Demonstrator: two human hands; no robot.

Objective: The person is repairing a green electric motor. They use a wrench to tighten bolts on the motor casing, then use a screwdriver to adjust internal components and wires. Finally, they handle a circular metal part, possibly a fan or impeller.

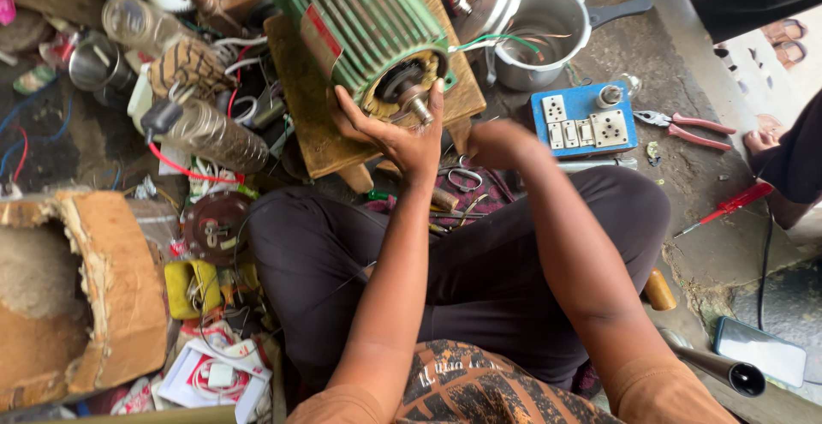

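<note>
Patterned shirt [462, 385] fills the bottom edge, both bare forearms running up from it over crossed legs in dark trousers [479, 253]. Left hand [398, 133] reaches up, palm open and fingers spread, cupped against the open end of the green motor [364, 17]; thumb lies along the lower rim, fingertips beside the steel shaft [418, 107]. Motor lies tilted on a wooden stool [312, 116], just ahead of the knees; its far end is cut off by the top edge. Right hand [497, 143] sits lower, just right of the stool, turned away from the camera with fingers curled under; cannot tell whether it grips anything, the knuckles hide it. Scissors [462, 176] and small tools lie on a cloth between the hands, partly hidden by the wrists. Blue switch board [586, 120], red-handled pliers [689, 126] and a red screwdriver [728, 206] lie on the floor to the right, near a metal pot [548, 30]. Clutter of bottles and wires on the left is hard to sort. Phone [760, 351] lies bottom right.
</note>
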